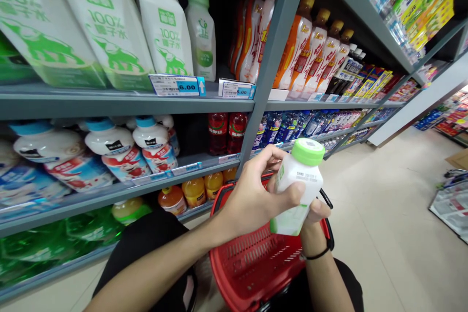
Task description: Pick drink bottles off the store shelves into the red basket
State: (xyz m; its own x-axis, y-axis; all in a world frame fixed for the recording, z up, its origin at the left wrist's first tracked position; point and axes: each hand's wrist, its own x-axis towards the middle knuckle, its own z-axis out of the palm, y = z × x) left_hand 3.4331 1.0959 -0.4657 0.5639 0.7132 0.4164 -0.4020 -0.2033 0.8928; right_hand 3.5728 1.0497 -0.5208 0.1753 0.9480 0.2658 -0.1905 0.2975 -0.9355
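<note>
A white bottle (300, 190) with a green cap is held up over a red shopping basket (252, 248), slightly tilted. My left hand (259, 195) is closed round its left side, thumb across the front and fingers curled behind. At its lower right, my right hand (317, 212) supports the same bottle; most of those fingers are hidden behind it. A black band (317, 254) circles my right wrist. Small dark print shows below the cap. Similar white bottles (164, 29) with green caps stand on the upper shelf at left.
Grey shelving (127, 106) runs along the left and into the distance. Orange-labelled bottles (298, 51) stand past an upright post (274, 44). Lower down are blue-capped bottles (155, 144) and orange drinks (193, 192). Pale floor (387, 195) lies to the right.
</note>
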